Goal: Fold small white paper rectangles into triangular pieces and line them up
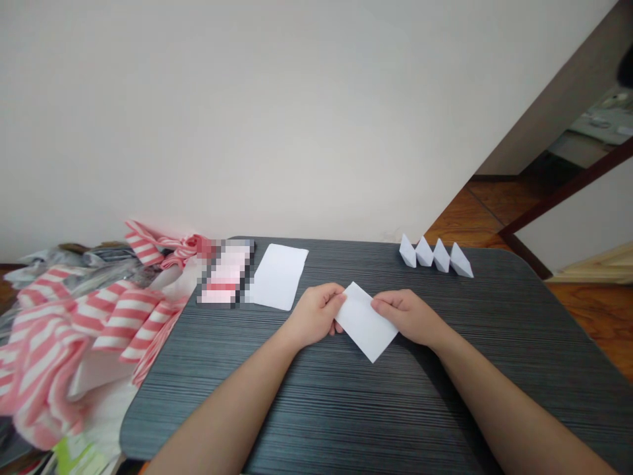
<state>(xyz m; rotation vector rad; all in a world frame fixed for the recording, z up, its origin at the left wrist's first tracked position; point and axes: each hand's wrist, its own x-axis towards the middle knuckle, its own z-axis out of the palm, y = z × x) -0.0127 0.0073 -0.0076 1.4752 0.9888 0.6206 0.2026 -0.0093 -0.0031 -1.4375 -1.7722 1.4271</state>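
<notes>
A white folded sheet of paper (366, 323) lies tilted on the dark striped table (346, 409), one corner pointing toward me. My left hand (316, 313) pinches its left edge with curled fingers. My right hand (408, 315) grips its upper right edge, thumb on top. Both hands rest near the table's middle.
A flat stack of white paper (277, 275) lies behind my left hand. Several small folded white paper shapes (436, 255) stand in a row at the back right. Red-and-white striped bags (74, 336) pile up at the left edge. A blurred patch (225, 272) sits beside the stack.
</notes>
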